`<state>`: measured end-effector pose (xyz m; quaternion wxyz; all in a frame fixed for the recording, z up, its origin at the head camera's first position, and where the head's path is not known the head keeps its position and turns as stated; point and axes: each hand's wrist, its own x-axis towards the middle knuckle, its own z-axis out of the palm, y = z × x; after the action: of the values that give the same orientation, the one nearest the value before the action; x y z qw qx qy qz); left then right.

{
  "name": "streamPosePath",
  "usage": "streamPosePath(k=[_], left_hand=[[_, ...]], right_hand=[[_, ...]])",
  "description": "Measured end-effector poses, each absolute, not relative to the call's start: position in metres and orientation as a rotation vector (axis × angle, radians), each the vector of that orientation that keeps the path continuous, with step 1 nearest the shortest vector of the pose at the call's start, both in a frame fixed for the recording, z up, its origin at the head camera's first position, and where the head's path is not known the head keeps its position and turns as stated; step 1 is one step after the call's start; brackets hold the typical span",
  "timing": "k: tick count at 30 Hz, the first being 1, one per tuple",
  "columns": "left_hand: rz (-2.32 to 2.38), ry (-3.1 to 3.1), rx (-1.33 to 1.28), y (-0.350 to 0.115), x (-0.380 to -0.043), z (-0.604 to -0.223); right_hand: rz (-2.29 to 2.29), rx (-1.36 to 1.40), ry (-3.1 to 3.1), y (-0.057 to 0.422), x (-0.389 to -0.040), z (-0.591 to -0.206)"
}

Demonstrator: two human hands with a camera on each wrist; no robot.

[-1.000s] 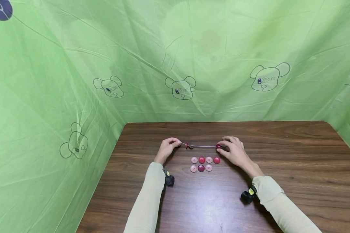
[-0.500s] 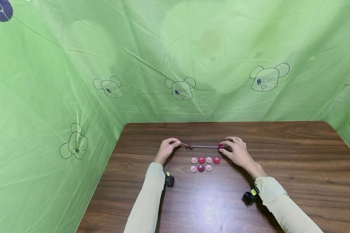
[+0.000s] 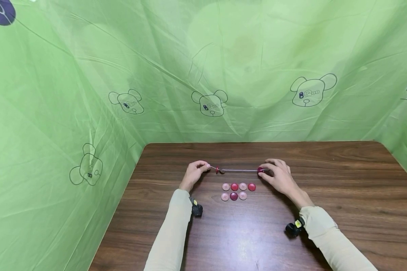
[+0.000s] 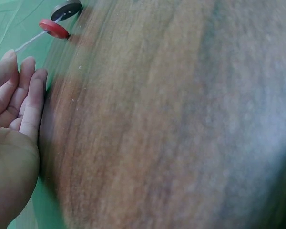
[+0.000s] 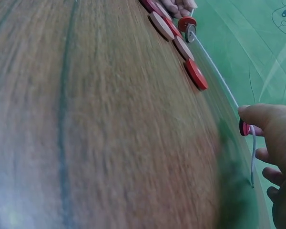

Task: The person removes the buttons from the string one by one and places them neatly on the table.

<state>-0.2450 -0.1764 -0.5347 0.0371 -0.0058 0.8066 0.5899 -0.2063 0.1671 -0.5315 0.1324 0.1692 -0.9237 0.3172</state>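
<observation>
A thin pale cord (image 3: 240, 170) is stretched level between the two hands in the head view. My left hand (image 3: 192, 174) pinches its left end between thumb and finger. Close to that hand, a red button (image 4: 53, 28) and a dark grey button (image 4: 66, 9) are threaded on the cord, side by side. At the right, my right hand (image 3: 279, 178) pinches a dark magenta button (image 3: 260, 170) through which the cord passes. The cord's loose end (image 5: 253, 162) hangs beyond that button in the right wrist view.
Nearer the body, several buttons lie flat on the wooden table (image 3: 342, 180) in two rows: pink (image 3: 225, 186), red (image 3: 251, 187) and one dark magenta button (image 3: 233, 196). Green printed cloth (image 3: 257, 124) hangs behind the table and on its left.
My right hand has shifted a little to the right with the dark magenta button, lengthening the bare cord between it and the dark grey button. The left hand stays in place.
</observation>
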Motion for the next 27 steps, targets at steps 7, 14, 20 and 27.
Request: streamPosePath(k=[7,14,20,27], left_hand=[[1.809,2.475,-0.026,-0.176,-0.245,-0.534],[1.808,2.478,-0.024,-0.176,-0.245,-0.534],[1.824,2.463,-0.007,-0.175,-0.246,-0.534],[1.800,2.479,-0.015,-0.176,-0.245,-0.534]], right_hand=[[0.925,0.476,-2.663,0.174,-0.207,-0.534],[0.931,0.461,-2.664,0.180,-0.206,-0.531],[0.917,0.445,-2.672,0.186,-0.205,-0.532],[0.905,0.418,-2.682,0.196,-0.203,-0.536]])
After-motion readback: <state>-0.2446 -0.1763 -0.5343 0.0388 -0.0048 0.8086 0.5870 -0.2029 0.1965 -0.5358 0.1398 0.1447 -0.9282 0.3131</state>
